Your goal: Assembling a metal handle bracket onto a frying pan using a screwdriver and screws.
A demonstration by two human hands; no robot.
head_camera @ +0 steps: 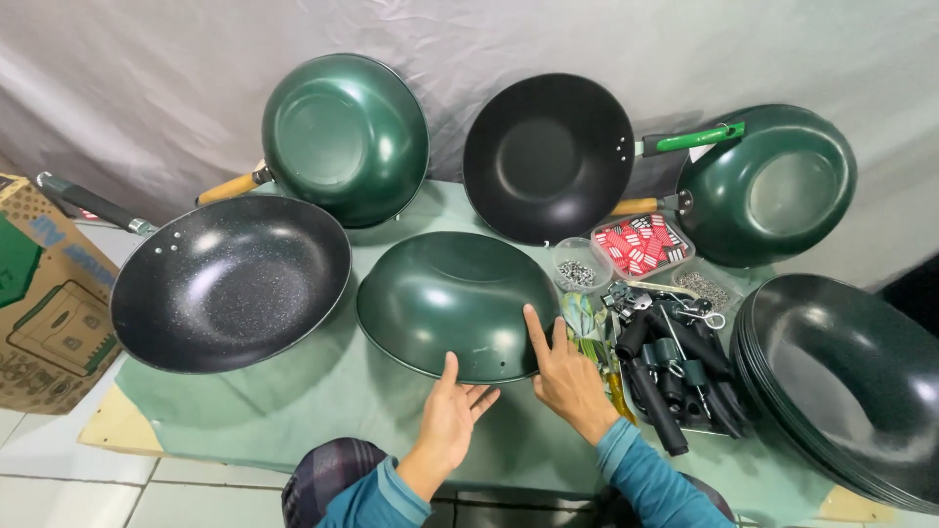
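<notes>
A green wok body (445, 298) without a handle lies upside down on the green-covered table (293, 401) in front of me. My left hand (452, 416) rests palm up at its near rim, fingers spread and thumb touching the edge. My right hand (565, 376) rests on the wok's right near edge, index finger stretched along the rim by two small holes. Neither hand grips anything.
A dark speckled wok (230, 284) with a handle lies at left. Three more woks (342, 137) (548, 156) (773, 186) lean on the grey backdrop. A stack of handleless woks (851, 381) sits at right, beside black handles (675, 381), screws (577, 272), a red-parts tray (644, 244). A cardboard box (44, 293) stands far left.
</notes>
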